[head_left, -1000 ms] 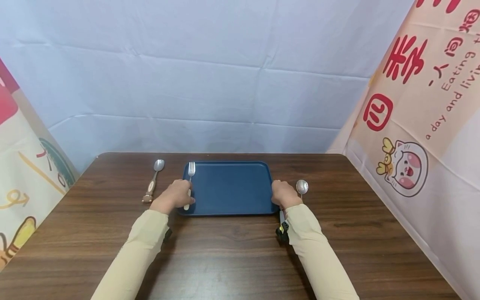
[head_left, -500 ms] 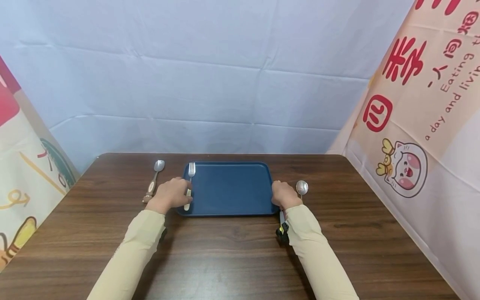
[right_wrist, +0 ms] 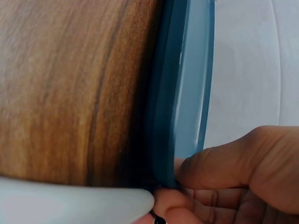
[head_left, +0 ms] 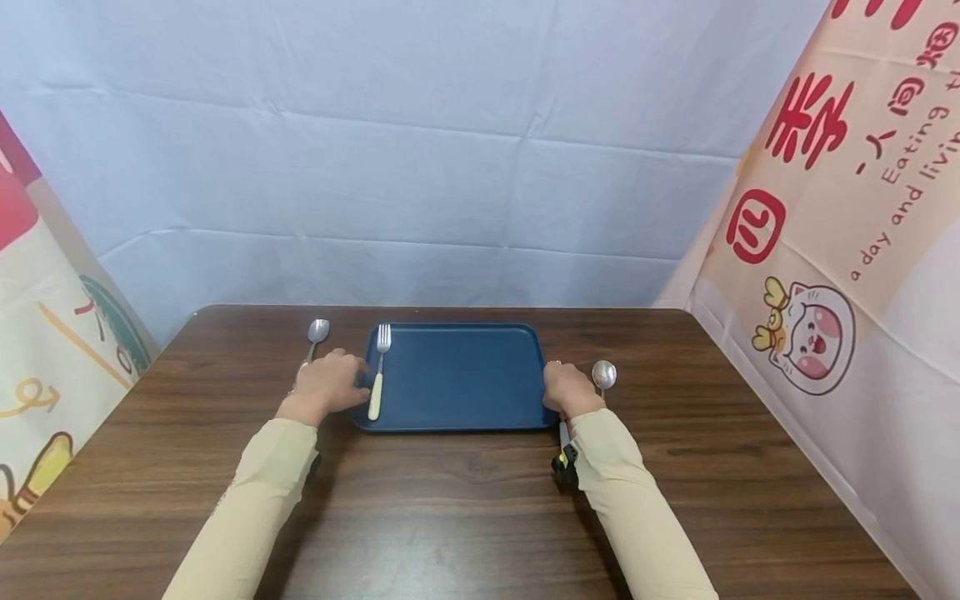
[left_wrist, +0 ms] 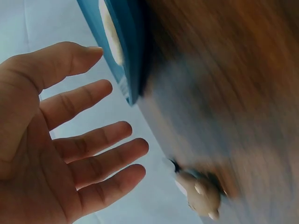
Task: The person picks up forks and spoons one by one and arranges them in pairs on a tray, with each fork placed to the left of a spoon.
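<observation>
My left hand [head_left: 324, 385] hovers between the blue tray [head_left: 461, 375] and a spoon [head_left: 318, 331] on the left. In the left wrist view its fingers are spread and hold nothing; the bear-shaped end [left_wrist: 198, 193] of the spoon's handle shows below them. A fork [head_left: 377, 375] with a cream handle lies along the tray's left side. At the tray's right rim, my right hand [head_left: 570, 390] pinches the edge, thumb [right_wrist: 219, 170] on the inside and fingers curled at the outside. A white rounded handle [right_wrist: 70, 205] lies by those fingers in the right wrist view; its other end is hidden.
A second spoon [head_left: 603, 374] lies just right of my right hand, its handle mostly hidden. The brown wooden table [head_left: 450, 508] meets a pale cloth backdrop [head_left: 420, 167] at the back. Printed cloths hang at both sides.
My left hand has drawn away leftward from the fork and the tray's left edge, now covering part of the left spoon's handle. The right hand, tray and fork have stayed put.
</observation>
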A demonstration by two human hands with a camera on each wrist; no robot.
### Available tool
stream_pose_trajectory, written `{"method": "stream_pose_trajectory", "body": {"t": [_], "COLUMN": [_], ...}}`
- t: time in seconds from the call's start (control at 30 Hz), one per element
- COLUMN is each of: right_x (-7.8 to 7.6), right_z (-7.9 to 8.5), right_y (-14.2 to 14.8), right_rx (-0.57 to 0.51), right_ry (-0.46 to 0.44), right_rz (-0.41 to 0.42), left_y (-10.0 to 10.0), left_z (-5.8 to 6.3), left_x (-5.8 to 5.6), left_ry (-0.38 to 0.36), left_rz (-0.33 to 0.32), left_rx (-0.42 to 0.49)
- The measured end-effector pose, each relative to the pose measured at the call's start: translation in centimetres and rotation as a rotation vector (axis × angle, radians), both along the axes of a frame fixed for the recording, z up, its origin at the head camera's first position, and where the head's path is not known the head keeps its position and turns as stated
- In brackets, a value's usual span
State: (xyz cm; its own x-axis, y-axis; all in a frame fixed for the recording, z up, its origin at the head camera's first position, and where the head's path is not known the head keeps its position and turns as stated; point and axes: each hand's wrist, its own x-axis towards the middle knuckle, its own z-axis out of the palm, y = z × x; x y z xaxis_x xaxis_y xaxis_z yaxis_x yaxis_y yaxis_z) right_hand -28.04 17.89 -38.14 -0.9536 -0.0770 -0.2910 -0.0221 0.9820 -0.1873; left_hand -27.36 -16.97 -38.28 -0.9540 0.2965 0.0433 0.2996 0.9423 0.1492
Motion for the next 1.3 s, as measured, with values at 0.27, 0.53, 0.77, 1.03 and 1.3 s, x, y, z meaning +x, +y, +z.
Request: {"method": "stream_pose_trajectory", "body": {"t": [0.27, 0.53, 0.77, 1.03, 1.3], "right_x": [0.0, -0.2, -0.3, -0.3, -0.3], "right_z": [0.1, 0.1, 0.0, 0.0, -0.1], "right_y": [0.0, -0.1, -0.1, -0.1, 0.0], "right_rx": [-0.007, -0.002, 0.0, -0.011, -0.011], "right_ry": [0.003, 0.002, -0.016, -0.014, -0.017], "right_rz": [-0.002, -0.007, -0.021, -0.03, -0.042], "left_y": [-2.1, -3.2, -4.0, -5.1, -5.6], "left_z": [0.0, 0.1, 0.0, -0.4, -0.4], "left_x": [-0.5, -0.3, -0.4, -0.7, -1.0], "left_ry": [0.0, -0.033, -0.044, -0.105, -0.236], "left_rz": [0.059, 0.101, 0.13, 0.137, 0.116], "left_rx": [-0.003, 0.021, 0.03, 0.067, 0.095]}}
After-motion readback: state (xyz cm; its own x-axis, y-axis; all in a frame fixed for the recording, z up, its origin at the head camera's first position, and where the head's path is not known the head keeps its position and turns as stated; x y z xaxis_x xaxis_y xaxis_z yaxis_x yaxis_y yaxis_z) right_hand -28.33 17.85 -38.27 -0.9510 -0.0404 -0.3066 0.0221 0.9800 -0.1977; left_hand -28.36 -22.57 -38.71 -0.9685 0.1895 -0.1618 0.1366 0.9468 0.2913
